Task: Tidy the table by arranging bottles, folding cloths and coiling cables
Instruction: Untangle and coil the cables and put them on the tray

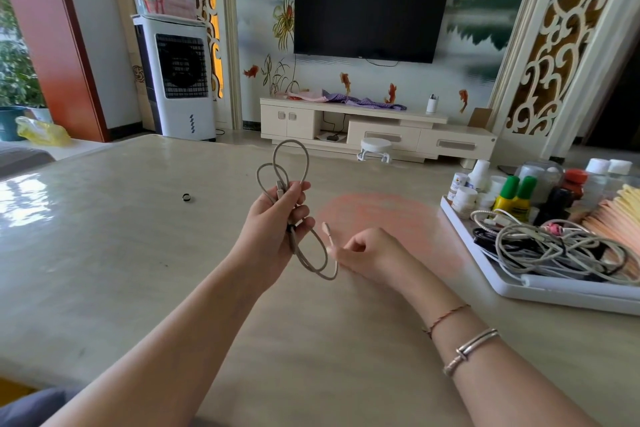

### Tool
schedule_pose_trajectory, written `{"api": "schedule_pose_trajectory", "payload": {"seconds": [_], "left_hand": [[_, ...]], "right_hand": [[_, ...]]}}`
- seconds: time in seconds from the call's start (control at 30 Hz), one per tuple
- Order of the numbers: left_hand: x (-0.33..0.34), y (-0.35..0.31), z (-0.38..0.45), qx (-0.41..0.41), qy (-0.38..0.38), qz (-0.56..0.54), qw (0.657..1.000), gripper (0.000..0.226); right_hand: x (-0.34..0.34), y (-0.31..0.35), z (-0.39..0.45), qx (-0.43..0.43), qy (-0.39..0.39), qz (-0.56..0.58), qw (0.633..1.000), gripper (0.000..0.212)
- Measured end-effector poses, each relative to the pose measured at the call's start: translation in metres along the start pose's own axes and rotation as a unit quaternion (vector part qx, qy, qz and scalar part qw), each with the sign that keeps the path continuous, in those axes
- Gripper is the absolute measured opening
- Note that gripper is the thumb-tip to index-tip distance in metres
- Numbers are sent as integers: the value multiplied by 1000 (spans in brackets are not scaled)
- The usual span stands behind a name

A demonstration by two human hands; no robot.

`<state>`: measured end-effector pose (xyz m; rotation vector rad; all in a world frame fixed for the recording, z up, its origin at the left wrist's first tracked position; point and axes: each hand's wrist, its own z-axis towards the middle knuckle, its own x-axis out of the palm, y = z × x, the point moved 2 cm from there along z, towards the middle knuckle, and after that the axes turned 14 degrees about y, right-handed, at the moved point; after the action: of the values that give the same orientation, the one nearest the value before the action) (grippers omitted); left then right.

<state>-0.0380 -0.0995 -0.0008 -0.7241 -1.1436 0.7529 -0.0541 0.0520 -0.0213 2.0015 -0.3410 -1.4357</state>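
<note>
My left hand (277,225) holds a beige cable (304,163) gathered into loops above the table; loops rise above the fingers and hang below the palm. My right hand (367,250) pinches the cable's free end close to its plug (327,229). A white tray (554,295) at the right holds a tangle of white and grey cables (540,246), several small bottles (516,194) and a stack of folded orange and yellow cloths (620,215).
A small black ring (186,197) lies on the beige table (138,253) at the left. Beyond the table's far edge stand a TV cabinet (381,128), a white stool (375,149) and an air cooler (176,80).
</note>
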Motion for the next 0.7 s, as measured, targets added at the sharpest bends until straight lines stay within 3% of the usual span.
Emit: {"api": "schedule_pose_trajectory", "payload": {"seconds": [0.1, 0.2, 0.27, 0.37, 0.53, 0.7], "left_hand": [[3, -1, 0, -1, 4, -33, 999, 12], [3, 1, 1, -6, 7, -40, 999, 2], [1, 3, 1, -11, -3, -42, 999, 9], [-2, 8, 0, -16, -34, -51, 998, 10], [-2, 13, -1, -15, -44, -69, 997, 2], [-1, 12, -3, -15, 7, -46, 999, 12]], "right_hand": [[6, 4, 1, 8, 0, -26, 1000, 22], [6, 4, 3, 9, -23, 9, 1000, 17], [2, 5, 3, -23, -77, 103, 992, 20], [-1, 13, -3, -105, -133, 256, 952, 11], [12, 27, -8, -122, -93, 395, 906, 11], [16, 29, -11, -106, -27, 412, 905, 17]]}}
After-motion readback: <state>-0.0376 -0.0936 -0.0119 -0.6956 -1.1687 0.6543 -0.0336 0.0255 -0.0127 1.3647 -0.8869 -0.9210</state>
